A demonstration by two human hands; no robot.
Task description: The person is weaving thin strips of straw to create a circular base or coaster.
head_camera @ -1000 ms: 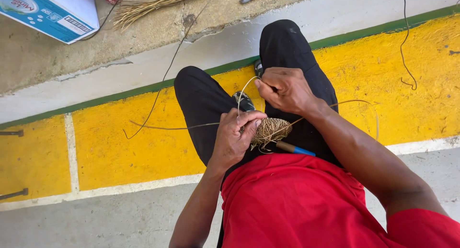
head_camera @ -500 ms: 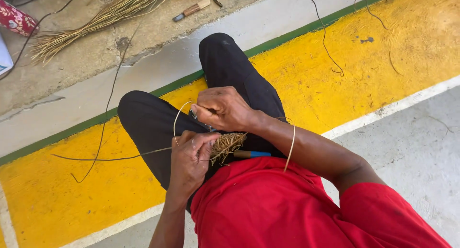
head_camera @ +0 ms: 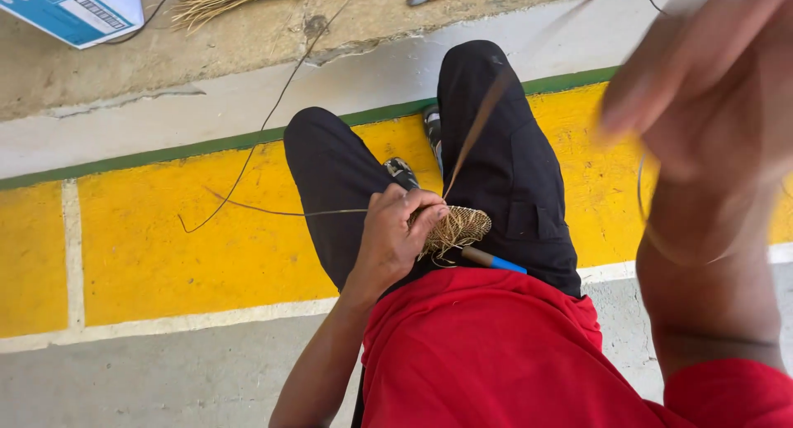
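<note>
— Raised since the earlier frame, the right hand (head_camera: 710,73) is now seen blurred near the camera; can its grip be told?

— It cannot. A fibre strand (head_camera: 475,135) is drawn up from the woven disc (head_camera: 458,228), which is pinched on the lap by the left hand (head_camera: 396,234).

— Packages?

— A blue-and-white box (head_camera: 74,7) is seen top left.

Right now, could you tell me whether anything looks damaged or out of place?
Nothing looks damaged. The left hand grips the small woven piece on the lap; the raised right hand is motion-blurred. Loose fibre strands trail across the yellow floor.
</note>
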